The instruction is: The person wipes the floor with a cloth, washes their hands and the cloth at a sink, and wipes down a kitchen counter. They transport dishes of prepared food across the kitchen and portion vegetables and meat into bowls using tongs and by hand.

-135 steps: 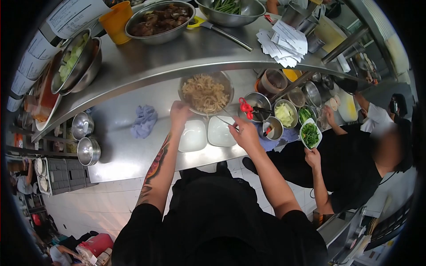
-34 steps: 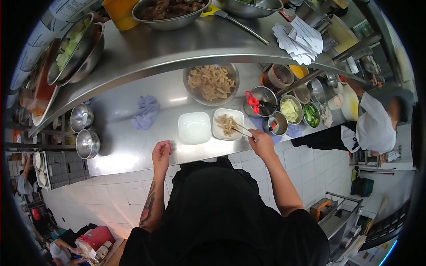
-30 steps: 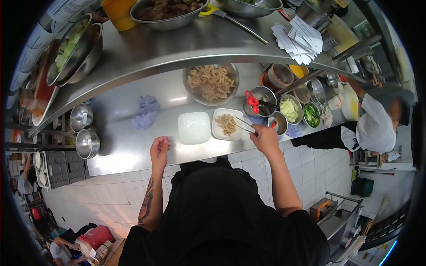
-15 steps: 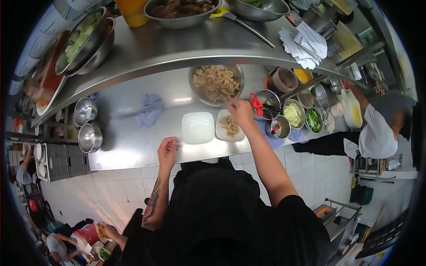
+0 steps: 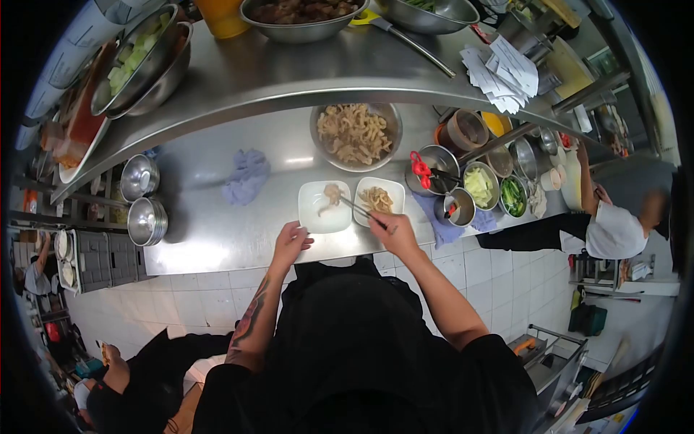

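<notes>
My right hand [image 5: 395,233] is closed on metal tongs [image 5: 354,208], whose tips reach over the left white square dish [image 5: 309,215]. Pale strips of food [image 5: 332,195] are at the tong tips, in that dish. Beside it, a second white dish [image 5: 398,189] holds a small heap of similar strips [image 5: 377,199]. Behind both dishes stands a large steel bowl [image 5: 315,137] filled with more strips [image 5: 354,132]. At the left dish's near left corner is my left hand [image 5: 292,242], fingers apart and slightly curled, holding nothing.
A blue cloth [image 5: 247,177] lies left. Stacked steel bowls [image 5: 147,221] stand at the far left. Right are red-handled scissors [image 5: 419,168] in a bowl, cut-vegetable bowls [image 5: 478,185] and a co-worker [image 5: 614,230]. A steel shelf [image 5: 318,72] overhangs the table.
My right hand has moved from the large bowl toward me, bringing the tongs over the left dish, which now has strips in it. My left hand has shifted slightly right.
</notes>
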`<state>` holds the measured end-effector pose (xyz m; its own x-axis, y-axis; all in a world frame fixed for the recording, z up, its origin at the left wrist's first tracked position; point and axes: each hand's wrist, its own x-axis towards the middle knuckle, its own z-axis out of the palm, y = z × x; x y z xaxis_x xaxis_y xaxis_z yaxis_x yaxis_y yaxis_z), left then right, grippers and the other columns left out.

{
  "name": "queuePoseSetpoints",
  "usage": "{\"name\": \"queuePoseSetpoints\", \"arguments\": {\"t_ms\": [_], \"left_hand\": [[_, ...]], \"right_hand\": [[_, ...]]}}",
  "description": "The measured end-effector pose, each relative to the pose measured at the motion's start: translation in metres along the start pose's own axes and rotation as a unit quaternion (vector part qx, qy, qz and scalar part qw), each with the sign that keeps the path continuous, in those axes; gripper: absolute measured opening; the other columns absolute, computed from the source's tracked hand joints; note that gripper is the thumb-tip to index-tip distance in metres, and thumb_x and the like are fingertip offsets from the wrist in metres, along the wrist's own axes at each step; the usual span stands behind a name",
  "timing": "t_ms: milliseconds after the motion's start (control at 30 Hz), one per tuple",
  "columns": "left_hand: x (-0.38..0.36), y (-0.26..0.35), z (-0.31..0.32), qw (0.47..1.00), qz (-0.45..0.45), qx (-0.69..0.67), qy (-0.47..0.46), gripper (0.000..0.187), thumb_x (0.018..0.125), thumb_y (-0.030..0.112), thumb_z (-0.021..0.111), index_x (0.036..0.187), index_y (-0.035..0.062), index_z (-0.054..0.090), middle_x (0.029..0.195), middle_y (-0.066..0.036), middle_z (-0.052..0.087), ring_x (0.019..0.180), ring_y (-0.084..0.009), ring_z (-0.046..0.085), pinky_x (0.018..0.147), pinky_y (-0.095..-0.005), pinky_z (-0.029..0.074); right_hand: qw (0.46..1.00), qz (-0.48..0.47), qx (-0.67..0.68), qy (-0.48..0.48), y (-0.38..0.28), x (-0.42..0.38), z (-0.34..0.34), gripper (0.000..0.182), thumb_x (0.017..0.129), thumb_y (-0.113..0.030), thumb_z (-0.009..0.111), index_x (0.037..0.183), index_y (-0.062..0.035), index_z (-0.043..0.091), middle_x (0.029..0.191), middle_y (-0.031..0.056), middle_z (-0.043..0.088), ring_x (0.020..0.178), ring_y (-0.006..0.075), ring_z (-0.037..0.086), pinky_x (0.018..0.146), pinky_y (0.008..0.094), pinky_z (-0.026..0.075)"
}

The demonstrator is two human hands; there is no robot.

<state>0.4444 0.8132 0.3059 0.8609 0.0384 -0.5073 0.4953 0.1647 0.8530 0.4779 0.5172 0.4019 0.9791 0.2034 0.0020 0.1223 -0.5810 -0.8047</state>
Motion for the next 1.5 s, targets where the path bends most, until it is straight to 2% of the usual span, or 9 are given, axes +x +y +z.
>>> {"name": "queuePoseSetpoints", "arguments": {"t_ms": [133,233,433,800,967,1033,1133,1367,1500], "left_hand": [[0.023,-0.005,0.015,0.998,0.051,-0.001,-0.027,0.023,0.101,0.015,0.055,0.114,-0.0025,0.051,0.101,-0.014,0.068,0.087,-0.0217,0.071,0.076,-0.0301,0.059],[0.034,0.0,0.018,0.998,0.051,-0.032,-0.031,0.021,0.101,0.016,0.055,0.112,-0.0019,0.052,0.1,-0.013,0.068,0.087,-0.0209,0.071,0.076,-0.0303,0.059],[0.037,0.007,0.015,0.999,0.015,-0.012,-0.043,0.026,0.101,0.016,0.055,0.119,-0.0017,0.052,0.103,-0.014,0.067,0.088,-0.0216,0.071,0.077,-0.0302,0.058],[-0.021,-0.008,-0.037,0.998,0.028,-0.051,0.03,0.038,0.101,0.016,0.053,0.135,-0.0005,0.049,0.115,-0.016,0.066,0.094,-0.0208,0.068,0.082,-0.0319,0.057],[-0.028,0.008,-0.033,0.997,0.042,-0.054,0.044,0.037,0.101,0.015,0.053,0.134,-0.0007,0.05,0.114,-0.016,0.066,0.093,-0.0202,0.067,0.081,-0.0313,0.056],[-0.024,0.015,-0.029,0.997,0.054,-0.035,0.043,0.036,0.1,0.015,0.053,0.132,-0.0013,0.051,0.114,-0.015,0.066,0.092,-0.0197,0.067,0.081,-0.0311,0.056],[-0.023,0.025,-0.025,0.997,0.072,-0.025,0.032,0.036,0.101,0.018,0.055,0.132,0.0004,0.052,0.113,-0.01,0.066,0.091,-0.0149,0.064,0.081,-0.0293,0.055],[-0.032,0.024,-0.035,0.993,0.103,-0.035,0.052,0.035,0.1,0.014,0.053,0.132,-0.0012,0.052,0.112,-0.013,0.067,0.092,-0.0184,0.066,0.081,-0.0305,0.056],[-0.035,0.011,-0.036,0.995,0.068,-0.039,0.059,0.034,0.101,0.015,0.053,0.131,-0.0009,0.053,0.113,-0.013,0.067,0.092,-0.0176,0.066,0.08,-0.0292,0.055]], "right_hand": [[0.984,0.024,-0.165,-0.066,-0.014,0.005,-0.003,0.024,0.083,-0.026,0.067,0.094,-0.0052,0.071,0.076,0.018,0.069,0.076,0.0388,0.067,0.071,0.0503,0.053],[0.972,0.027,-0.221,-0.072,-0.041,0.035,-0.036,0.024,0.082,-0.026,0.068,0.096,-0.006,0.071,0.078,0.0188,0.069,0.077,0.0395,0.067,0.072,0.0492,0.053],[0.97,0.016,-0.227,0.09,-0.022,0.112,-0.023,0.022,0.083,-0.024,0.067,0.088,-0.0037,0.071,0.078,0.0187,0.069,0.076,0.0393,0.068,0.071,0.0484,0.053],[0.983,0.08,0.163,0.016,-0.004,0.026,0.001,0.023,0.088,-0.019,0.069,0.096,0.0022,0.072,0.065,0.0056,0.064,0.057,0.0114,0.06,0.057,0.0298,0.048],[0.994,0.061,0.054,0.074,-0.01,0.073,0.005,0.025,0.085,-0.021,0.07,0.096,0.0021,0.072,0.069,0.0082,0.067,0.063,0.0133,0.063,0.059,0.0318,0.049],[0.986,-0.016,-0.111,0.121,-0.013,0.104,0.001,0.024,0.084,-0.019,0.068,0.095,0.0017,0.072,0.068,0.0089,0.068,0.063,0.0153,0.065,0.059,0.033,0.049],[0.992,0.1,-0.071,0.03,-0.008,0.134,0.005,0.026,0.083,-0.021,0.069,0.095,0.0027,0.072,0.066,0.0093,0.067,0.061,0.015,0.064,0.057,0.032,0.049],[0.976,0.094,0.191,-0.046,-0.003,0.075,-0.01,0.024,0.087,-0.016,0.069,0.099,0.004,0.071,0.067,0.0029,0.067,0.059,0.0078,0.06,0.055,0.0266,0.047],[0.986,0.108,0.105,-0.069,-0.011,0.065,-0.005,0.025,0.087,-0.019,0.069,0.096,0.0037,0.071,0.068,0.0084,0.068,0.059,0.0164,0.064,0.056,0.0326,0.049]]}}
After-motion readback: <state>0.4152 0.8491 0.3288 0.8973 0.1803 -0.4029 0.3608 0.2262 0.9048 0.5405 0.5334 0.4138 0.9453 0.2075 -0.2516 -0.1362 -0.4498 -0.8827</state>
